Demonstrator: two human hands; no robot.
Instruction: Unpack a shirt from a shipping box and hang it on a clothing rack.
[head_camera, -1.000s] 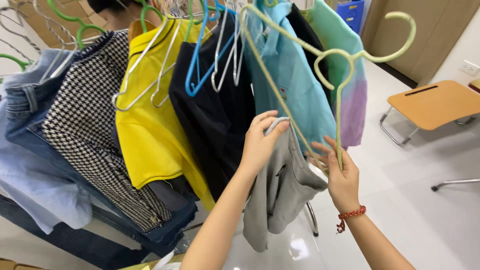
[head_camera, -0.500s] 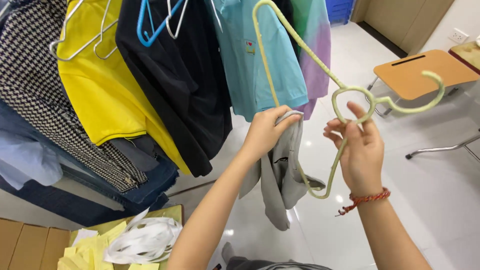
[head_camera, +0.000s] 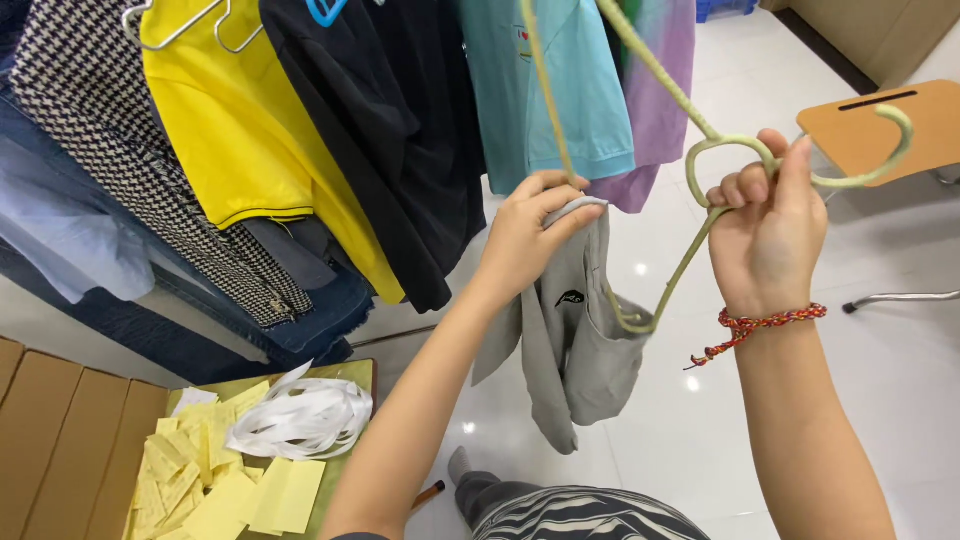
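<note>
My left hand (head_camera: 528, 235) pinches the top edge of a grey garment (head_camera: 575, 340) that hangs down from it. My right hand (head_camera: 765, 225) grips a pale green clothes hanger (head_camera: 700, 150) near its hook, which curls off to the right. One lower end of the hanger sits inside the grey garment. A red braided bracelet (head_camera: 765, 322) circles my right wrist.
Clothes hang in a row behind: a houndstooth piece (head_camera: 130, 150), a yellow shirt (head_camera: 240, 120), a black top (head_camera: 390, 130), a teal shirt (head_camera: 555, 90) and a purple one (head_camera: 655, 100). A low table (head_camera: 350, 375) holds yellow paper slips (head_camera: 215, 475) and white tape (head_camera: 300, 420). An orange desk (head_camera: 880, 125) stands right.
The hanger with the grey garment has come away from the rack and down toward me. My right hand shifted from its lower bar to near its hook.
</note>
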